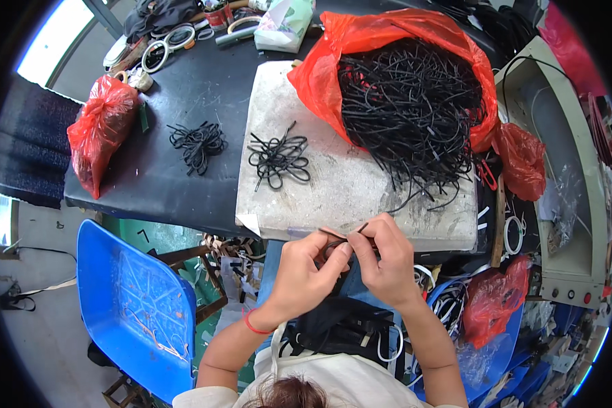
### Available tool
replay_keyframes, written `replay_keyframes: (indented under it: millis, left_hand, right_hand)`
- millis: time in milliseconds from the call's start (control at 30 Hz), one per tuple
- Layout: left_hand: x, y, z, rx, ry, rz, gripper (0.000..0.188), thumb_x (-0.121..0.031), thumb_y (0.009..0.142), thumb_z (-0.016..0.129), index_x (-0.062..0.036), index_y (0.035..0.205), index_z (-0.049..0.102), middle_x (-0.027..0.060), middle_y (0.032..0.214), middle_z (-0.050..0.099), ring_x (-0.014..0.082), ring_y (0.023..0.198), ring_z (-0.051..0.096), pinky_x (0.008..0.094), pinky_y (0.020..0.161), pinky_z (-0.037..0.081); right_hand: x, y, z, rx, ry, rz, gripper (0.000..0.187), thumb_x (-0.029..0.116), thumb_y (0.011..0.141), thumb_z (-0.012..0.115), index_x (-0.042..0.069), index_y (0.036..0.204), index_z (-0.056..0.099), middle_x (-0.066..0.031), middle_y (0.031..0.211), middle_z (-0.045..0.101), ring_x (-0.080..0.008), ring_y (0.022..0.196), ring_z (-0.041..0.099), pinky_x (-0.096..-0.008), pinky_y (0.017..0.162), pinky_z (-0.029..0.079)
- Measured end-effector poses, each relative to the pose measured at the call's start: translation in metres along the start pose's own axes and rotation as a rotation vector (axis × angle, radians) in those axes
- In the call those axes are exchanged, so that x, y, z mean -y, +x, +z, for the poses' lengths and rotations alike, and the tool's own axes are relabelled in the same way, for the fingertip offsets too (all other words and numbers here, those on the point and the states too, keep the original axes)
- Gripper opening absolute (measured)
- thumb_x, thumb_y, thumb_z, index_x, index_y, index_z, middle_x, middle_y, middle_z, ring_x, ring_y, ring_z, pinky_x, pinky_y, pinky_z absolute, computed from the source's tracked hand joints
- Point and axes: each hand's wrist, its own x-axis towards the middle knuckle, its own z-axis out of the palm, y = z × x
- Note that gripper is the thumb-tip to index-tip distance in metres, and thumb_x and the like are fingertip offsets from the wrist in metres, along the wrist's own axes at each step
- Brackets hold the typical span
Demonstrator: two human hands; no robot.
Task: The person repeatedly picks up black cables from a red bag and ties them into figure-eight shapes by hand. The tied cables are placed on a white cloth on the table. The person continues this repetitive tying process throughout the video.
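Close together at the near edge of the pale stone slab (360,204), my two hands pinch a thin black cord. My left hand (306,268), with a red string at its wrist, has its fingers closed on the black cord (333,236). Fingertips of my right hand (385,262) press on the same cord, and a short end sticks up between the hands. Beyond them, an open red plastic bag (313,88) spills a large tangle of black cords (408,102) onto the slab. One looped bundle of black cord (279,160) lies on the slab's left part.
Another black cord bundle (198,146) rests on the dark table (163,183), near a tied red bag (100,132). Tape rolls (156,56) sit at the back left. A blue plastic chair (132,306) stands left, a grey machine (578,224) right, a blue tub (483,367) lower right.
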Motion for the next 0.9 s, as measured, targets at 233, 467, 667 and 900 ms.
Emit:
replay_keyframes:
  millis: [233, 467, 667, 900]
  left_hand:
    - [-0.004, 0.011, -0.011, 0.004, -0.094, 0.020, 0.016, -0.007, 0.088, 0.054, 0.0066, 0.093, 0.059, 0.0088, 0.081, 0.064, 0.0134, 0.074, 0.063, 0.0248, 0.070, 0.052]
    - [-0.007, 0.016, -0.018, -0.147, 0.118, 0.076, 0.017, -0.009, 0.085, 0.059, 0.0046, 0.095, 0.059, 0.0107, 0.080, 0.065, 0.0108, 0.068, 0.062, 0.0222, 0.061, 0.049]
    - [-0.006, 0.015, -0.042, -0.490, 0.465, 0.286, 0.030, -0.004, 0.074, 0.066, -0.0015, 0.103, 0.059, 0.0058, 0.075, 0.052, 0.0105, 0.059, 0.048, 0.0222, 0.051, 0.041]
    - [0.074, -0.102, -0.087, -0.609, 0.530, 0.146, 0.009, -0.001, 0.080, 0.058, 0.0008, 0.089, 0.059, 0.0073, 0.077, 0.058, 0.0135, 0.066, 0.053, 0.0254, 0.060, 0.043]
  right_hand:
    - [-0.004, -0.002, -0.002, 0.002, 0.478, 0.516, 0.024, 0.023, 0.092, 0.050, 0.002, 0.082, 0.057, 0.0025, 0.063, 0.051, -0.0027, 0.054, 0.041, -0.0182, 0.048, 0.031]
    - [-0.001, 0.008, -0.005, 0.020, 0.488, 0.527, 0.032, 0.032, 0.092, 0.049, 0.001, 0.096, 0.060, 0.0003, 0.072, 0.055, -0.0051, 0.062, 0.050, -0.0179, 0.054, 0.039]
    - [-0.006, -0.001, -0.016, -0.072, 0.099, 0.352, 0.021, 0.013, 0.090, 0.052, -0.002, 0.103, 0.057, -0.0045, 0.085, 0.058, -0.0067, 0.069, 0.054, -0.0180, 0.058, 0.041]
    - [0.005, -0.093, -0.087, 0.044, 0.157, 0.748, 0.013, 0.010, 0.087, 0.054, -0.003, 0.089, 0.059, -0.0048, 0.072, 0.060, -0.0087, 0.063, 0.058, -0.0203, 0.053, 0.045]
